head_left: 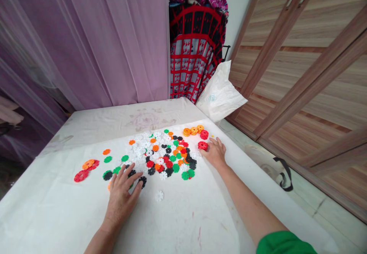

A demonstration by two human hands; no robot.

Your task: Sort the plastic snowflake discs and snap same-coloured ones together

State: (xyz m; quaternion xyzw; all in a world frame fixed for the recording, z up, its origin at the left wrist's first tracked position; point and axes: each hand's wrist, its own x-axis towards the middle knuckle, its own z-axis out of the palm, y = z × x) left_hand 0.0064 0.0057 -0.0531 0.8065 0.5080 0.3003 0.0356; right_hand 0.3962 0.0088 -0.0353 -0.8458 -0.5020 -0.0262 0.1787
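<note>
My left hand (pixel 123 192) hovers over or rests on the near left edge of the pile, fingers spread, with nothing visibly gripped. Black snowflake discs (pixel 142 182) and green ones (pixel 125 158) lie around its fingertips. At the right of the pile, my right hand (pixel 217 154) has its thumb and forefinger at a small stack of red snowflake discs (pixel 202 145); its other fingers stick out. Just beyond stand another red stack (pixel 204 134) and several orange stacks (pixel 194 131). White discs (pixel 137 147) fill much of the mixed pile between my hands.
A pale cloth covers the table (pixel 183 223). Loose red discs (pixel 81 175) lie at the left, and one white disc (pixel 159 196) lies nearer me. A white sack (pixel 222 93) stands past the right edge, before wooden cupboards (pixel 286 74). Purple curtains (pixel 114 43) hang behind.
</note>
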